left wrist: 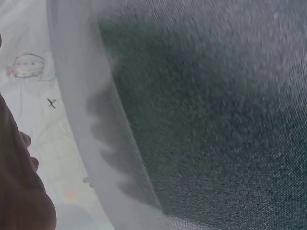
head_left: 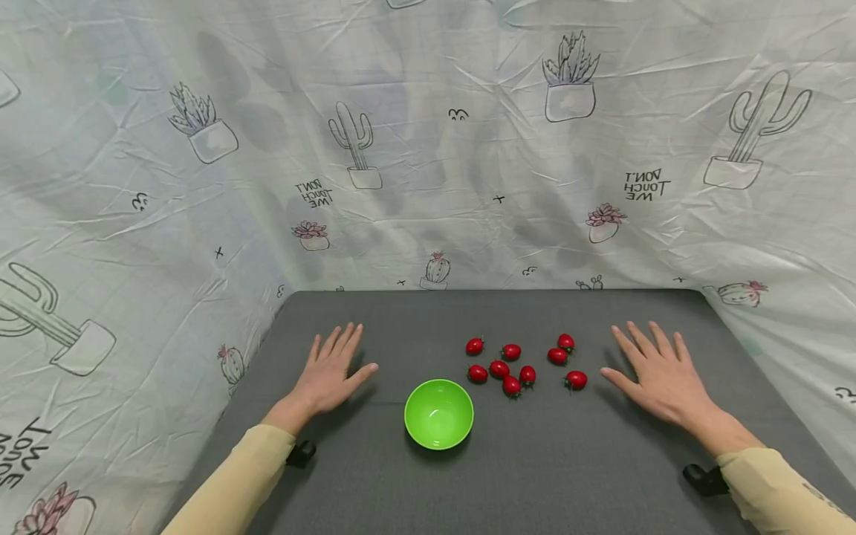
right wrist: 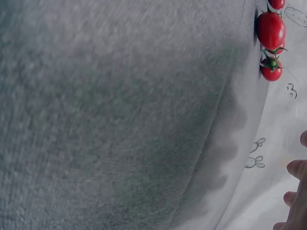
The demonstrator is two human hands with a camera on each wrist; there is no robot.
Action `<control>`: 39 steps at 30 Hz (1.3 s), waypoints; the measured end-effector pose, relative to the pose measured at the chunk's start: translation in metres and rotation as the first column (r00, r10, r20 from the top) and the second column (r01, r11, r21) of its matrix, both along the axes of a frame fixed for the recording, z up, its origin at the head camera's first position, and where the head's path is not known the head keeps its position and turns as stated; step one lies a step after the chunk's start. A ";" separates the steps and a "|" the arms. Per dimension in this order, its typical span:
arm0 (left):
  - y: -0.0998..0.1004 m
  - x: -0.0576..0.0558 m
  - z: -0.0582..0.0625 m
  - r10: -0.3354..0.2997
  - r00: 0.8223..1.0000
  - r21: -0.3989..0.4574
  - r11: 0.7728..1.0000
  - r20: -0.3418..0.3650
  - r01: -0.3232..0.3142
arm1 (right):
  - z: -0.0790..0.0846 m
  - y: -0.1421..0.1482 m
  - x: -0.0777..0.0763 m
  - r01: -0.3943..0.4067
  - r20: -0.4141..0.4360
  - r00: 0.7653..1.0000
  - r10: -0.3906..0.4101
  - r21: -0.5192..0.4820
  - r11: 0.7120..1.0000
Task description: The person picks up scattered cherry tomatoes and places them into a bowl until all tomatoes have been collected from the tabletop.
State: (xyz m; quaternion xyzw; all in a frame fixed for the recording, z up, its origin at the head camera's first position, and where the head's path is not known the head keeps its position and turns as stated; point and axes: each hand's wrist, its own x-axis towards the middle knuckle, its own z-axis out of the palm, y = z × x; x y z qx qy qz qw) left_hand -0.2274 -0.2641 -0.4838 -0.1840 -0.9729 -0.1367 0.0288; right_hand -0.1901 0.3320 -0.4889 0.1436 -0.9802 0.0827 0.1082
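Observation:
A bright green bowl [head_left: 438, 414] stands upright on the grey table, with nothing inside it. Several red cherry tomatoes [head_left: 498, 369] with green stems lie scattered behind it and to its right; a few of these tomatoes [right wrist: 271, 30] show at the edge of the right wrist view. My left hand [head_left: 329, 377] is held with fingers spread to the left of the bowl, palm down and holding nothing. On the far side, my right hand [head_left: 662, 379] is likewise spread, to the right of the nearest tomato [head_left: 576, 380] and apart from it.
The dark grey table [head_left: 535, 475] has a straight back edge. Behind and beside it hangs a pale curtain [head_left: 414, 148] printed with potted cacti. Dark wrist straps [head_left: 705, 480] show below both sleeves.

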 end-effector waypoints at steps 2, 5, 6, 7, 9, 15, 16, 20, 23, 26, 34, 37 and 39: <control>0.003 0.003 0.003 -0.027 1.000 0.029 0.999 0.003 0.027 | 0.002 -0.003 0.000 -0.016 -0.018 1.000 0.016 -0.002 1.000; 0.008 0.008 0.009 -0.077 0.997 0.074 0.994 0.013 0.076 | 0.003 -0.006 0.001 -0.047 -0.033 0.998 0.047 -0.013 0.999; 0.010 0.010 0.011 -0.099 0.995 0.089 0.991 0.017 0.097 | 0.004 -0.008 0.002 -0.059 -0.033 0.998 0.058 -0.021 0.998; 0.011 0.012 0.012 -0.121 0.992 0.103 0.988 0.027 0.118 | 0.004 -0.009 0.003 -0.072 -0.034 0.997 0.071 -0.027 0.997; 0.014 0.015 0.014 -0.166 0.985 0.135 0.978 0.042 0.159 | 0.004 -0.011 0.004 -0.097 -0.035 0.995 0.095 -0.042 0.994; 0.025 0.024 0.014 -0.267 0.958 0.234 0.943 0.104 0.238 | 0.003 -0.018 0.006 -0.171 0.004 0.985 0.172 -0.095 0.981; 0.027 0.025 0.014 -0.283 0.952 0.250 0.936 0.113 0.248 | 0.003 -0.019 0.006 -0.180 0.023 0.983 0.183 -0.104 0.978; 0.035 0.031 0.010 -0.332 0.928 0.306 0.912 0.167 0.272 | 0.001 -0.023 0.007 -0.193 0.071 0.976 0.205 -0.143 0.971; 0.040 0.035 0.006 -0.356 0.907 0.355 0.897 0.226 0.264 | 0.001 -0.027 0.007 -0.203 0.074 0.973 0.219 -0.183 0.962; 0.047 0.039 0.004 -0.390 0.882 0.408 0.874 0.263 0.264 | 0.001 -0.029 0.006 -0.214 0.067 0.970 0.233 -0.213 0.953; 0.061 0.046 -0.002 -0.425 0.833 0.460 0.855 0.355 0.240 | 0.001 -0.033 0.003 -0.185 0.135 0.963 0.232 -0.293 0.938; 0.064 0.048 -0.005 -0.432 0.820 0.463 0.854 0.376 0.238 | 0.000 -0.033 0.002 -0.171 0.160 0.960 0.230 -0.315 0.933; 0.066 0.048 -0.006 -0.434 0.816 0.466 0.853 0.381 0.236 | -0.001 -0.033 0.001 -0.163 0.170 0.959 0.227 -0.325 0.932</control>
